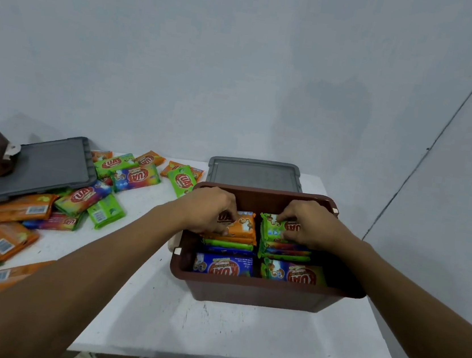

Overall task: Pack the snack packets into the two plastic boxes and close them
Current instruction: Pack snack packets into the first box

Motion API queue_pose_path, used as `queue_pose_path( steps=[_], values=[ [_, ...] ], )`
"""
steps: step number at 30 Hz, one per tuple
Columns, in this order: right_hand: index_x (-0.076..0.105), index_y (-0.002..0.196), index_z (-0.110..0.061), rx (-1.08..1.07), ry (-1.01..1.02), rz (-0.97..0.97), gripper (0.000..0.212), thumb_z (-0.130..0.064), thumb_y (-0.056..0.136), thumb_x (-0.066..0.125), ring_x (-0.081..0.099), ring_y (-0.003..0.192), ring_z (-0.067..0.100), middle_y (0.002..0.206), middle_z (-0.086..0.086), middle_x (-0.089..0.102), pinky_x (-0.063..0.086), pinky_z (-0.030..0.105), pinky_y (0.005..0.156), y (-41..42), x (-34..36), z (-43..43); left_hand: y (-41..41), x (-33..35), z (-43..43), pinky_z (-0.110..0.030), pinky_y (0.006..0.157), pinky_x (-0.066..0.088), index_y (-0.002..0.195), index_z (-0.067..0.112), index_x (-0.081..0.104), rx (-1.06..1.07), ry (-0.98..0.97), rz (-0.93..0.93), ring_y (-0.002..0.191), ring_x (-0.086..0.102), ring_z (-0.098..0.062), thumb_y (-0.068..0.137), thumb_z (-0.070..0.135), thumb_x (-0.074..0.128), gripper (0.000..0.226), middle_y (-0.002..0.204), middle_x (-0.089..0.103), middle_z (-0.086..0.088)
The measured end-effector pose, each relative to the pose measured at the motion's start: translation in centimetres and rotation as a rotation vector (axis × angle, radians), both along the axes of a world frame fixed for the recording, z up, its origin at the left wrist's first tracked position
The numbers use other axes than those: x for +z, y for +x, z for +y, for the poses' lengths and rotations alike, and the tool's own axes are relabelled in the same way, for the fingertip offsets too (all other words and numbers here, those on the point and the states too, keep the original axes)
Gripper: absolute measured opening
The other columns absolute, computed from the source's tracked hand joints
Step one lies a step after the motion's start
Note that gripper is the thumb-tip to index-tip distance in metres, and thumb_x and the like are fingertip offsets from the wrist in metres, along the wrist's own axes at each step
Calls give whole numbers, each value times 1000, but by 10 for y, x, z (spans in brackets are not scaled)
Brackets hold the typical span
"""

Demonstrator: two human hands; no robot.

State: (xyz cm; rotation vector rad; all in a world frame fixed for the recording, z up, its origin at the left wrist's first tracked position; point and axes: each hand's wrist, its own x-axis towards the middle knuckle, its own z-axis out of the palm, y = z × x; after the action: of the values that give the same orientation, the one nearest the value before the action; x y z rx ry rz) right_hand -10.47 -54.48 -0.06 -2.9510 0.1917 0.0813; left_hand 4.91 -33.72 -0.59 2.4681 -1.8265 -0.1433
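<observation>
Packing step, first box. Left hand (210,208) pinches orange foil snack packet (243,226), right hand (308,223) pinches green foil snack packet (270,231), both atop stacks in open brown plastic box (260,285). Loose packets (32,208) lie left of the left hand. Next, probably: release, fetch more.

Head-worn camera looks forward and down (close) over the table (240,328).

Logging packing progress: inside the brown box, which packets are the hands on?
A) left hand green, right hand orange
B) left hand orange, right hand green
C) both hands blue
B: in the brown box, the left hand holds the orange packet on top of one stack, and the right hand holds the green packet on the other.
</observation>
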Motion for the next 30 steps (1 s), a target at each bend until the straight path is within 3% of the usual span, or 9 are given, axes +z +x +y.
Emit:
queue_pose_path(
  steps=[6, 11, 14, 18, 20, 24, 28, 30],
  values=[
    [65, 125, -22, -35, 70, -51, 43, -34, 84, 72, 55, 111, 13, 125, -4, 58, 49, 30, 94, 3, -8, 20, 7, 1, 13, -31, 92, 48, 123, 20, 65, -33, -29, 6, 112, 54, -13, 80, 35, 75, 46, 124, 59, 4],
    [70, 114, -23, 1, 119, -140, 30, -32, 86, 70, 62, 93, 7, 109, -7, 69, 55, 34, 84, 21, 5, 32, 16, 3, 41, -27, 88, 47, 109, 14, 69, 84, -500, 145, 102, 57, -12, 85, 32, 72, 30, 114, 63, -1],
    [72, 108, -18, 14, 197, -195, 22, -26, 89, 68, 63, 75, 1, 87, -8, 71, 54, 26, 75, 48, 20, 50, 47, 0, 80, -27, 83, 51, 101, 12, 70, 238, -616, 175, 93, 58, -12, 86, 22, 72, 18, 104, 64, -3],
    [73, 100, -20, 46, 295, -218, 14, -25, 90, 66, 63, 74, 0, 84, -4, 74, 50, 22, 72, 96, 32, 78, 102, -9, 129, -42, 81, 54, 92, 13, 72, 436, -563, 242, 87, 64, -20, 84, 19, 75, 10, 92, 67, -2],
    [73, 101, -19, 62, 322, -197, 14, -23, 89, 66, 66, 77, 7, 84, -1, 74, 52, 25, 74, 123, 33, 90, 129, -12, 141, -39, 81, 53, 91, 11, 73, 493, -511, 231, 88, 65, -22, 82, 20, 76, 13, 92, 69, -4],
    [73, 105, -20, 51, 321, -114, 20, -26, 88, 67, 66, 91, 14, 97, 2, 72, 47, 19, 70, 187, 25, 104, 178, -19, 146, -30, 85, 46, 111, 12, 70, 536, -272, 180, 101, 61, -24, 88, 22, 69, 26, 113, 66, -7],
    [68, 113, -18, -10, 160, 124, 32, -33, 84, 69, 59, 102, 16, 102, -1, 61, 45, 26, 79, 247, 5, 115, 211, -37, 138, -31, 81, 43, 113, 8, 67, 502, -129, 131, 105, 58, -31, 88, 24, 64, 30, 114, 63, -14],
    [63, 119, -10, -62, 28, 203, 45, -35, 82, 69, 58, 104, 22, 113, 6, 62, 49, 32, 85, 267, -9, 120, 219, -47, 134, -35, 88, 46, 120, 11, 64, 500, -110, 98, 112, 56, -30, 87, 29, 65, 37, 122, 61, -12]
  ],
)
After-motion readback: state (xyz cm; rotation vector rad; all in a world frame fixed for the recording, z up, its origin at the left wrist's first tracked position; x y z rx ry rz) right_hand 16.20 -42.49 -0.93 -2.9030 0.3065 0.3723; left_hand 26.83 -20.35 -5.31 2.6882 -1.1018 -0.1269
